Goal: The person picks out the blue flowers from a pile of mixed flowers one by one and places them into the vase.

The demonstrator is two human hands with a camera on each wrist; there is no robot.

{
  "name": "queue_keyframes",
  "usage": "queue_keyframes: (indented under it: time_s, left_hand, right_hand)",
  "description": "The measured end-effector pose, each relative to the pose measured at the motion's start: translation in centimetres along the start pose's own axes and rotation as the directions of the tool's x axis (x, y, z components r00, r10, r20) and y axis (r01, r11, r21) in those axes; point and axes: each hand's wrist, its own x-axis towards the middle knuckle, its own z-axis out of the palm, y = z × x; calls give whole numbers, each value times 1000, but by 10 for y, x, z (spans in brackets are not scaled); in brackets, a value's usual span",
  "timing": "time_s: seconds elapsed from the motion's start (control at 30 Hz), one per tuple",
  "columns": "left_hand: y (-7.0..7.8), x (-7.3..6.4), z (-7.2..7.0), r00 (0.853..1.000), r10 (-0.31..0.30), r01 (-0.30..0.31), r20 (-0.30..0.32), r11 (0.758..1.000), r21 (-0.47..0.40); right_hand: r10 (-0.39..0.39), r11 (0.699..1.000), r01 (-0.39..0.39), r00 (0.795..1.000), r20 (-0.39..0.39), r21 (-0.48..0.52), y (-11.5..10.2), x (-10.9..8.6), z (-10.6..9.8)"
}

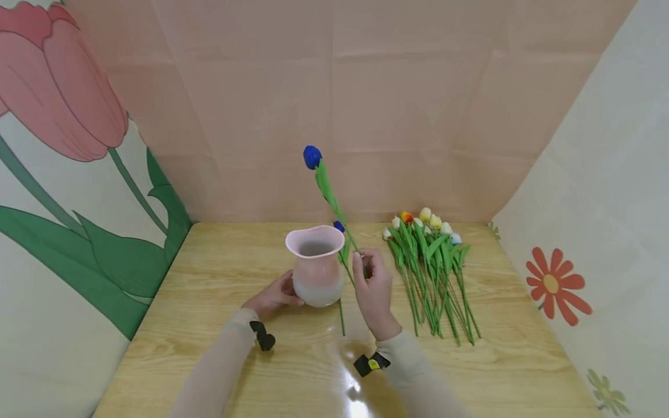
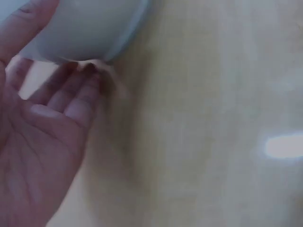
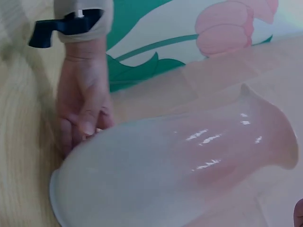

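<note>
My left hand (image 1: 275,294) holds the lower left side of a pink-and-white vase (image 1: 317,273) with a wavy rim. In the left wrist view, its thumb lies along the vase (image 2: 90,28) and the fingers curl by its base. My right hand (image 1: 375,287) pinches the stem of a blue tulip (image 1: 325,186) between thumb and fingers, to the right of the vase. The blossom leans up and left, higher than the rim. A second blue tulip (image 1: 338,226) lies on the table, partly hidden behind the vase. The right wrist view shows the vase (image 3: 156,165) from its side.
On the right of the wooden table (image 1: 209,273) lies a bunch of tulips (image 1: 428,249) in white, yellow and orange-red, stems toward me. A pink cloth (image 1: 418,116) hangs at the back. Flower-printed cloths flank the table on both sides.
</note>
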Motion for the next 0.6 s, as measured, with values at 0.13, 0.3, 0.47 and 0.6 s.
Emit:
queue_keyframes:
  time_s: [0.13,0.3,0.47,0.6]
  left_hand:
    - [38,-12,-11,999,-31,23,38,979,204]
    - [126,-31,-22,983,70,39,-167,817,576]
    - [210,-40,4,781,408,-125,-473,844,522]
    - [239,-39,39,790,428,-333,-440,901,278]
  right_hand:
    - [0,1000,0,1000,19,13,-16,-4,-2]
    - [-3,999,3,1000,12,34,-17,-6,-3]
    - [-20,999,20,1000,2,28,-16,-5,-3]
    - [-39,999,39,999,-7,20,-12,-6,-1]
